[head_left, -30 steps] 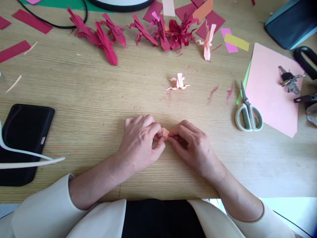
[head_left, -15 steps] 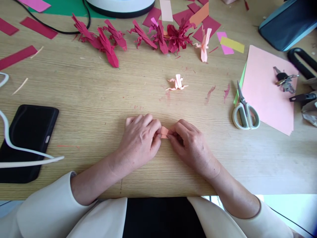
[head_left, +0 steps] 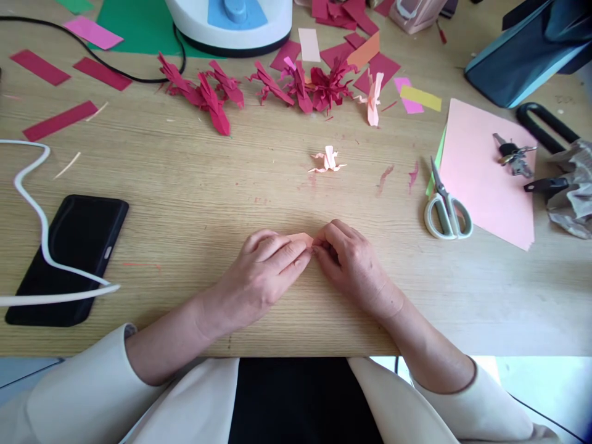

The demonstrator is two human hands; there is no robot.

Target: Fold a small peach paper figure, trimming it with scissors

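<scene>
Between my hands, low over the near middle of the table, is a small folded piece of salmon-pink paper (head_left: 301, 237). My left hand (head_left: 272, 265) lies over most of it, fingers together and pressed on its near side. The thumb and fingertips of my right hand (head_left: 346, 254) pinch its right end. Only the upper edge of the paper shows; the rest is under my fingers. Beyond my hands sits a small pale pink origami figure (head_left: 329, 159) with thin spread limbs.
Several crimson origami figures (head_left: 213, 102) line the back, near loose paper strips (head_left: 60, 120). Scissors (head_left: 448, 206) lie at right beside pink sheets (head_left: 485, 185) bearing keys (head_left: 513, 153). At left, a white cable (head_left: 44, 228) crosses a black phone (head_left: 74, 246). A white device base (head_left: 231, 31) stands behind.
My left hand has slid its fingers flatter and further right over the paper, covering its near side. The right hand keeps its pinch. The view has tilted up slightly.
</scene>
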